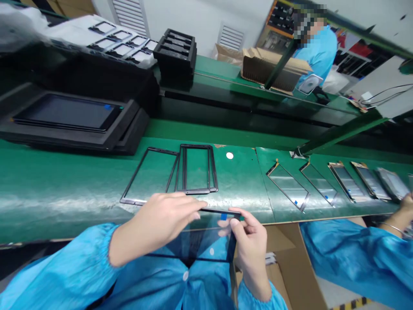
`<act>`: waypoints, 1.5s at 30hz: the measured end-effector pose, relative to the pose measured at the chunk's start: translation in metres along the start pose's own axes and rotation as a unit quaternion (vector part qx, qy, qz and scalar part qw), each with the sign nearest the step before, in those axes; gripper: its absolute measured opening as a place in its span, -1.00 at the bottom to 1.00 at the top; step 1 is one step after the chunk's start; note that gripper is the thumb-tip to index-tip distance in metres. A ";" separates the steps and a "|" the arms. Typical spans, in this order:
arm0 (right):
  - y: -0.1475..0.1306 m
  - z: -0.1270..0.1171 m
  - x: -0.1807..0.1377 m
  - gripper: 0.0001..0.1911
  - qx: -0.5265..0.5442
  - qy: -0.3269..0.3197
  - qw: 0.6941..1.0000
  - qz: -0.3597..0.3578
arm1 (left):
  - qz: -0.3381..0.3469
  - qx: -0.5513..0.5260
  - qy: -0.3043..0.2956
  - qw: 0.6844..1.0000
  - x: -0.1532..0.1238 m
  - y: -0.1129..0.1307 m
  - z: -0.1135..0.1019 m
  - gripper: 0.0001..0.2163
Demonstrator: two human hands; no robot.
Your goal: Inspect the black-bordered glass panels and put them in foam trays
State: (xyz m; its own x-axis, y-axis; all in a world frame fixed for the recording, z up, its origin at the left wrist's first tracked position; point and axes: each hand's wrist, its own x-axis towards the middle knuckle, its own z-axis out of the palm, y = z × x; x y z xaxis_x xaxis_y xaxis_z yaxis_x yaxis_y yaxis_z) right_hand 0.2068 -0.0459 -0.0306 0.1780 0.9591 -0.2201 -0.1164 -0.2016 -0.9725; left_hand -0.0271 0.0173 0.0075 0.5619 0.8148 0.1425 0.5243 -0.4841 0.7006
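A clear touch-screen glass panel [206, 241] with a black border and a small blue tab is held up in front of my body, over the bench's near edge. My right hand [251, 241] pinches its right end, thumb on the near face and fingers behind. Stretched out along the panel's upper edge, my left hand [164, 221] touches it with its fingers nearly straight. Just beyond my hands, thin black rectangular frames lie on the green bench: a single frame [134, 176] at left and overlapping frames [209, 172] beside it.
A black foam tray [129, 129] at left holds dark screens [71, 113]. Glass panels [287, 185] and assembled screens [348, 183] lie rightward, near a co-worker's hand [407, 209]. Black trays [176, 51] and a cardboard box [274, 71] stand on the shelf. A green post [342, 131] rises at right.
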 end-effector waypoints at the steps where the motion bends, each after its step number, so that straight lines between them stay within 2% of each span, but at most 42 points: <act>1: 0.000 0.003 0.002 -0.62 -0.005 -0.032 0.999 -0.011 | -0.015 -0.028 -0.014 0.999 0.001 0.002 0.003 -0.68; 3: 0.000 0.008 0.006 -0.56 0.004 -0.076 0.997 -0.014 | -0.060 -0.104 -0.029 0.992 0.002 0.004 0.008 -0.65; 5: 0.002 0.008 0.011 -0.51 0.044 -0.080 0.996 0.006 | -0.129 -0.198 -0.023 0.971 0.000 0.005 0.012 -0.65; 9: 0.012 -0.001 0.022 -0.53 0.080 -0.030 0.996 0.023 | -0.263 -0.393 0.009 0.881 -0.011 0.002 0.020 -0.56; 11: 0.014 -0.004 0.025 -0.54 0.077 -0.013 0.997 0.016 | -0.285 -0.442 0.028 0.850 -0.017 0.001 0.025 -0.52; 15: 0.009 -0.002 0.026 -0.53 0.065 -0.016 0.998 -0.003 | -0.292 -0.476 0.045 0.828 -0.020 0.001 0.031 -0.54; 21: -0.005 0.003 0.023 -0.58 0.042 -0.021 0.998 -0.044 | -0.299 -0.480 0.074 0.821 -0.020 0.006 0.033 -0.55; 24: -0.009 0.002 0.023 -0.58 0.041 -0.020 0.998 -0.053 | -0.305 -0.460 0.065 0.832 -0.023 0.003 0.031 -0.57; 26: -0.010 0.003 0.023 -0.59 0.022 -0.031 0.998 -0.057 | -0.278 -0.404 0.054 0.870 -0.024 0.000 0.027 -0.52; 28: -0.009 0.008 0.022 -0.61 -0.027 -0.068 0.995 -0.060 | -0.224 -0.298 0.043 0.927 -0.022 -0.001 0.023 -0.43; 30: -0.007 0.015 0.022 -0.70 -0.082 -0.119 0.987 -0.073 | -0.164 -0.191 -0.005 0.968 -0.018 -0.001 0.020 -0.35; 31: -0.006 0.018 0.023 -0.76 -0.095 -0.134 0.983 -0.086 | -0.144 -0.161 -0.041 0.976 -0.016 -0.001 0.019 -0.35; 32: -0.005 0.018 0.023 -0.82 -0.098 -0.129 0.981 -0.105 | -0.136 -0.153 -0.074 0.976 -0.014 0.000 0.019 -0.38; 34: -0.004 0.012 0.026 -0.83 -0.097 -0.063 0.981 -0.157 | -0.159 -0.193 -0.097 0.964 -0.012 -0.001 0.019 -0.48; 36: -0.002 -0.005 0.031 -0.74 -0.115 0.035 0.972 -0.204 | -0.221 -0.275 -0.048 0.934 -0.014 -0.004 0.020 -0.58; 38: 0.004 -0.026 0.035 -0.71 -0.132 0.083 0.965 -0.211 | -0.270 -0.350 0.028 0.897 -0.019 -0.007 0.019 -0.64; 41: 0.017 -0.044 0.037 -0.61 -0.054 0.025 0.992 -0.110 | -0.285 -0.404 0.112 0.862 -0.026 -0.013 0.017 -0.62; 43: 0.022 -0.042 0.033 -0.58 0.014 -0.010 0.999 -0.050 | -0.288 -0.407 0.136 0.856 -0.029 -0.016 0.017 -0.58; 45: 0.021 -0.034 0.027 -0.58 0.051 -0.010 0.998 -0.024 | -0.288 -0.394 0.138 0.862 -0.030 -0.019 0.017 -0.58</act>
State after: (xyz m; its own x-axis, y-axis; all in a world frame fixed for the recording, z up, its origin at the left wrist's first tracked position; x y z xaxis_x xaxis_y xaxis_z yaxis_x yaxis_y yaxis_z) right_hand 0.2425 -0.0305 -0.0594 0.1659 0.9711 -0.1716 -0.2084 -0.1355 -0.9686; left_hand -0.0432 -0.0033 -0.0220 0.1229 0.9452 -0.3026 0.0058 0.3042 0.9526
